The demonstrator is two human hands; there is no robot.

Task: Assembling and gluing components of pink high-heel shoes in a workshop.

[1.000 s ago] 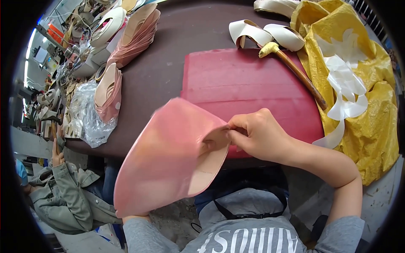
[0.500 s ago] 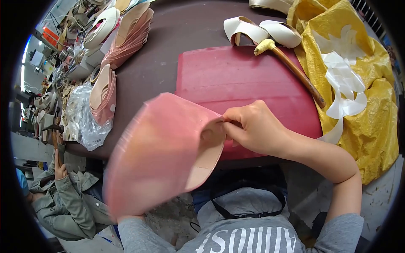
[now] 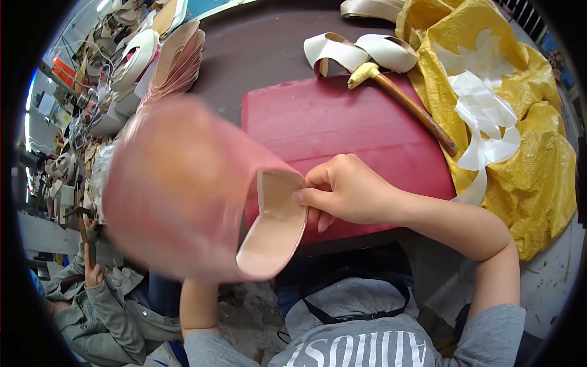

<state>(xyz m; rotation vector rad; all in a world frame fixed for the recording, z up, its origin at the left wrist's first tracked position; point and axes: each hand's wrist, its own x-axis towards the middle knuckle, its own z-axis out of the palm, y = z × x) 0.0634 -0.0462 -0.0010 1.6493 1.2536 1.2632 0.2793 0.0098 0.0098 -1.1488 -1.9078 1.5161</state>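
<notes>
A pink leather shoe upper [image 3: 177, 202] with a beige lining hangs in the air at left of middle, its far part smeared by motion. My right hand [image 3: 342, 189] pinches its right edge between thumb and fingers, next to the opening where the lining shows. Only my left forearm shows, rising at the lower left; the left hand is hidden behind the upper. Under and beyond my right hand lies a dark red pad [image 3: 342, 134]. On its far right rests a hammer [image 3: 416, 110] with a wooden handle and a yellow-wrapped head.
Two white shoe uppers [image 3: 361, 52] lie past the pad. At right a yellow woven sack [image 3: 532, 165] carries white strips [image 3: 486, 116]. Stacked pink uppers [image 3: 180, 58] stand at far left on the brown table [image 3: 263, 43]. A co-worker [image 3: 98, 312] at lower left holds a hammer.
The pink upper has swung left and up, turning so more of its lining shows. My right hand has shifted slightly left and down with it. The view has moved a little.
</notes>
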